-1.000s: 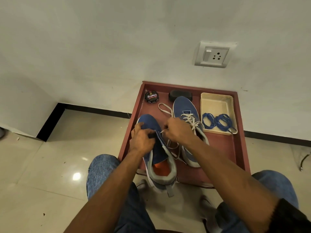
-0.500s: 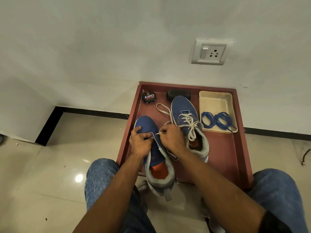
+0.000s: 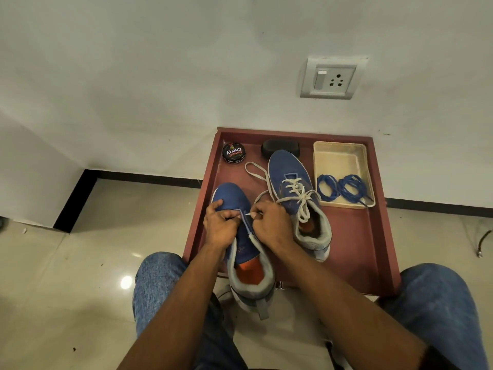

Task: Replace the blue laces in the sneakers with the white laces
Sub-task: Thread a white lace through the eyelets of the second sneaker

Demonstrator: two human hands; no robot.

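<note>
Sneakers, head view: two on the red tray (image 3: 373, 249), the far sneaker (image 3: 290, 188) already white-laced. Since a second ago the right hand (image 3: 272, 225) has brought the white lace (image 3: 256, 170) tip, pinched, to the near sneaker (image 3: 240, 236), whose eyelet edge the left hand (image 3: 221, 225) grips; threading looks begun. Two blue laces (image 3: 344, 188) lie in the cream tray (image 3: 338, 156).

Both hands (image 3: 248, 225) at unlaced sneaker (image 3: 241, 236)
</note>
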